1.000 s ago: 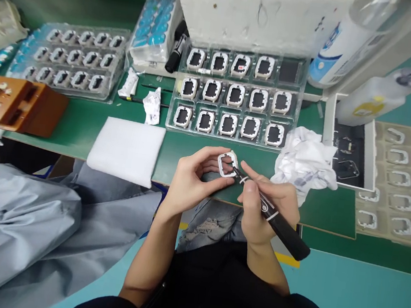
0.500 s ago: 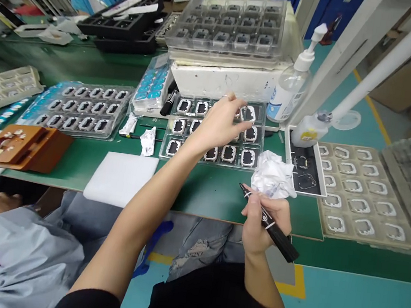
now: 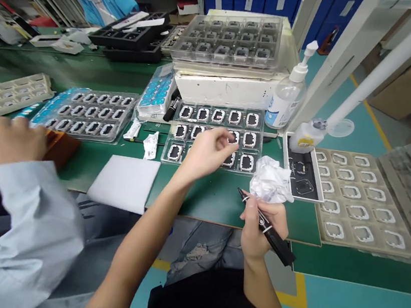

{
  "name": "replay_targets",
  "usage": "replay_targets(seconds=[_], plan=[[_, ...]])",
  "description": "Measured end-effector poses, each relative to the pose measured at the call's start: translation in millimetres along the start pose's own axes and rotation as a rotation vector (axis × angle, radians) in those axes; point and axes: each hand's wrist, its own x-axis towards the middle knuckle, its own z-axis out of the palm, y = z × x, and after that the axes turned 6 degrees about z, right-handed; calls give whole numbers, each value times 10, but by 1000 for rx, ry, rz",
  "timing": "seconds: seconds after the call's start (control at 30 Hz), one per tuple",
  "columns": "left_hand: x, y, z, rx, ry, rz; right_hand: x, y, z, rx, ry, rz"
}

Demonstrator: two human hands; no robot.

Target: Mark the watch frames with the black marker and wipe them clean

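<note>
**Left hand over the parts tray, right hand on the marker.**
Your left hand point(image 3: 208, 152) hovers at frame centre over the clear plastic tray point(image 3: 258, 153) of square white-rimmed frames. Its fingers are curled together, and whether they clamp a frame cannot be told. Your right hand point(image 3: 261, 222), lower right of centre, has its fingers clamped on the black marker pen point(image 3: 266, 226), with the tip pointing up-left above the green surface point(image 3: 203, 194), just beside the crumpled white tissue point(image 3: 270, 180). A co-worker's blurred hand point(image 3: 6, 140) sits at the left edge.
</note>
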Motion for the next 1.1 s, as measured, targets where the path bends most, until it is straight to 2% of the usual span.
replay_targets(seconds=[0.07,0.13,0.2,0.27,0.33,0.5,0.6,0.7,0.8,0.93,1.03,1.1], plan=[[-591,122,-39,-354,12,-245,10,-7,7,14,12,-12],[-1102,207,-10,-679,158,-442,20,-13,12,32,16,-11],[-1432,247,36,-858,326,-542,28,-15,15,44,21,-1],[-1544,253,47,-947,467,-570,33,-12,17,37,31,-2],[-1485,245,10,-995,530,-587,33,-2,21,21,51,-2],[-1183,217,-83,-1048,530,-622,20,43,19,22,74,8],[-1072,188,-58,-1032,519,-584,10,62,8,18,80,1],[-921,182,-21,-1047,582,-583,2,61,-4,-6,79,4],[-695,215,4,-1075,655,-554,0,56,-9,-16,79,0],[-402,252,50,-1105,690,-514,4,66,-6,-17,69,-1],[-347,256,83,-1091,769,-488,3,78,-8,-9,61,-7],[-426,267,80,-1065,810,-436,-2,81,-15,0,51,-17]])
